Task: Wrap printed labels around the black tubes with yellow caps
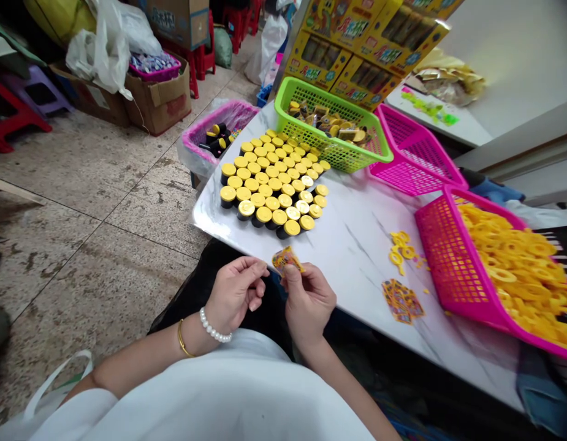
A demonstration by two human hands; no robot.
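My right hand (309, 300) pinches a small printed yellow-and-orange label (287, 260) between thumb and fingers, just off the table's front edge. Left of it, my left hand (237, 288) has thumb and forefinger pressed together, its other fingers curled. Whether anything is in that pinch is too small to tell. Beyond both hands, many short black containers with yellow lids (274, 184) stand upright in close rows on the white marbled table (352, 245). Similar printed labels (403, 301) lie in a loose pile to the right, near several yellow ring-shaped plastic pieces (401, 250).
A pink basket (453, 263) full of yellow ring pieces stands at the right. Behind the containers are a green basket (333, 147) of small yellow items and another pink basket (416, 153). Yellow printed boxes (342, 67) are stacked at the back. A lined pink bin (195, 138) stands left.
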